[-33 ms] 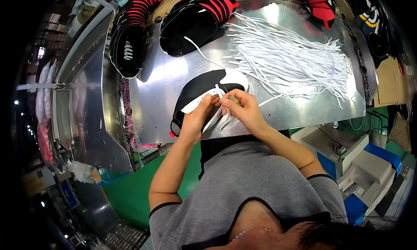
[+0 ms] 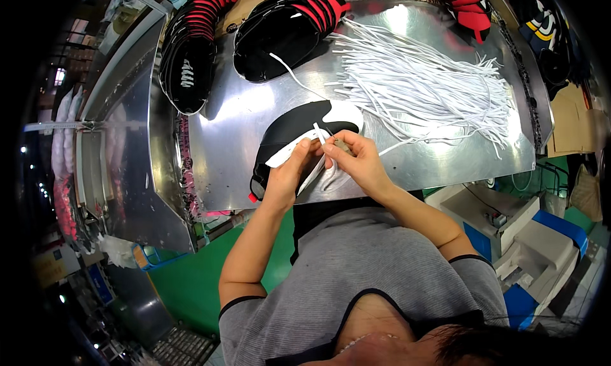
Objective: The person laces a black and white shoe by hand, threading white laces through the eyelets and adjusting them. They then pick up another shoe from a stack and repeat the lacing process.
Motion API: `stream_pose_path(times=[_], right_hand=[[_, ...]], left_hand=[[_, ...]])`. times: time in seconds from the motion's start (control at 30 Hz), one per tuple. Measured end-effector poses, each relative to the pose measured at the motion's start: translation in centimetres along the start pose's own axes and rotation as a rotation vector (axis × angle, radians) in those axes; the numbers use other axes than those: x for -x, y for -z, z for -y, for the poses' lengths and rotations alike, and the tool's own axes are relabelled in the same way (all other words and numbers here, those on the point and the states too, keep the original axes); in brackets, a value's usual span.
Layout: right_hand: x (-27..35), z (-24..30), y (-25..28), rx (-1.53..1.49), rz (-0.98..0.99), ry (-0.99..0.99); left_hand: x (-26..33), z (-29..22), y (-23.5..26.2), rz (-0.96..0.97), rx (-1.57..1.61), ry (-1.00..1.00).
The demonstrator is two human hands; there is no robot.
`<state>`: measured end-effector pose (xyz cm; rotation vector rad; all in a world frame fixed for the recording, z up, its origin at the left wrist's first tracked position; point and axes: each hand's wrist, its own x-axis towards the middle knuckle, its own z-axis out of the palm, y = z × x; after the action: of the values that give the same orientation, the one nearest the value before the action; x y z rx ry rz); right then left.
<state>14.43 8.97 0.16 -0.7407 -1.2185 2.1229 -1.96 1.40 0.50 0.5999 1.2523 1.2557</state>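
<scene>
Black-and-white shoe upper [image 2: 299,137] flat on the polished steel table [image 2: 242,150], directly under and ahead of the fingers. Head view: left hand [image 2: 289,172] pressed on the near edge of the upper, fingers closed over the white panel. Right hand [image 2: 356,159] just beside it, fingertips pinched on a white lace [image 2: 318,134] at the eyelet area. Loose pile of white laces [image 2: 420,86] well beyond the right fingers; stacked black-and-red uppers [image 2: 280,35] beyond the left fingers. Handling, as judged: upper light, soft, floppy, best pinned at the edge. Lace thin, limp, best gripped close to its tip.
</scene>
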Motion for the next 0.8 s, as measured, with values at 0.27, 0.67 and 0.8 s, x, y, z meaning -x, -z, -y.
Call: stream_pose_path(times=[0.27, 0.67, 0.8], right_hand=[[0.5, 0.1, -0.1, 0.176, -0.005, 0.017], [2.7, 2.5, -0.2, 0.668, -0.102, 0.242], [2.2, 2.9, 0.5, 0.715, -0.055, 0.257]], left_hand=[[0.8, -1.4, -1.5, -0.042, -0.131, -0.137], [0.8, -1.3, -1.9, -0.208, -0.108, -0.013], [0.9, -1.4, -2.2, -0.179, -0.201, -0.073]])
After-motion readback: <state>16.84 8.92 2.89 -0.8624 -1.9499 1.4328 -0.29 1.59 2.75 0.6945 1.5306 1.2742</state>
